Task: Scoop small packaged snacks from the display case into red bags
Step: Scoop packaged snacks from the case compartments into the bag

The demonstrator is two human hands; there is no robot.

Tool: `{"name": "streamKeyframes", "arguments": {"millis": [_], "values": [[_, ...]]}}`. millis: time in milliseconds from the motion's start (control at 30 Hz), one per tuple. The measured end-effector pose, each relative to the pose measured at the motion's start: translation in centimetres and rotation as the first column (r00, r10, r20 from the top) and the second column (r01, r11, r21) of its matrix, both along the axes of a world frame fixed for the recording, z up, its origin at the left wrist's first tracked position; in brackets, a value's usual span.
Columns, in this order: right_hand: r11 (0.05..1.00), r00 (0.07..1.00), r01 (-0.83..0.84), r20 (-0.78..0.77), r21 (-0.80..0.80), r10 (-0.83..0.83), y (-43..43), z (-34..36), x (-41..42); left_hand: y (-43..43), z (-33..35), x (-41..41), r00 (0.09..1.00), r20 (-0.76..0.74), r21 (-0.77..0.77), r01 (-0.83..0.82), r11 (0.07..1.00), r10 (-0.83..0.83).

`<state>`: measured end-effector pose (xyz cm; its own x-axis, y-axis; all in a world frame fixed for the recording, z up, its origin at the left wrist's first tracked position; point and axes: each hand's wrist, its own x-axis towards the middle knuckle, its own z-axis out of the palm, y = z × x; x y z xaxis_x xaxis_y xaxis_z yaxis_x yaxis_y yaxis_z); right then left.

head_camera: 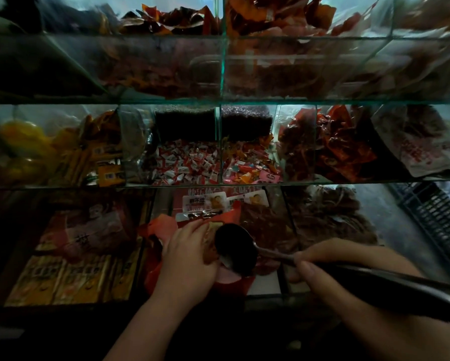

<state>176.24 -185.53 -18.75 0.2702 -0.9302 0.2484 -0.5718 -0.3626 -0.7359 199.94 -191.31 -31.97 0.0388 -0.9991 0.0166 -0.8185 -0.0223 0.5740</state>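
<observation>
A tiered glass display case holds many compartments of small packaged snacks. In the bottom middle compartment, my left hand grips the rim of a red bag and holds its mouth open. My right hand grips the long handle of a dark metal scoop. The scoop's bowl sits over the bag's mouth, right beside my left fingers. Brownish packaged snacks lie just behind the scoop. What is inside the bag is mostly hidden by my hand and the scoop.
Red-and-white wrapped candies and mixed colourful candies fill the middle shelf. Orange packets lie to the left, red packets to the right. Flat boxed snacks fill the bottom left. A dark plastic crate stands at the right.
</observation>
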Motion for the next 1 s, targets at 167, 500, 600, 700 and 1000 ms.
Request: {"name": "streamKeyframes", "arguments": {"millis": [167,500,600,700,1000], "values": [[0.984,0.963,-0.076,-0.244,0.164,0.115,-4.1,-5.0,2.1,0.1,-0.4,-0.1,0.999,0.004,0.020,-0.050,0.999,0.050],[0.982,0.886,-0.056,-0.444,0.180,0.132,-7.2,-12.6,2.9,0.5,-1.8,-0.7,0.999,-0.009,0.122,0.035,0.992,-0.035],[0.972,0.980,0.053,-0.197,0.228,-0.007,-7.5,-13.6,3.1,0.5,-1.8,-0.8,1.000,-0.017,0.127,0.027,0.992,-0.025],[0.937,0.996,0.084,-0.026,0.338,-0.080,-7.4,-13.8,2.9,0.7,-1.9,-0.5,0.999,-0.020,0.110,0.034,0.993,-0.032],[0.883,0.987,0.151,-0.012,0.444,-0.163,-7.0,-13.6,4.1,0.8,-1.9,-0.6,0.997,-0.043,0.109,0.067,0.992,-0.062]]}}
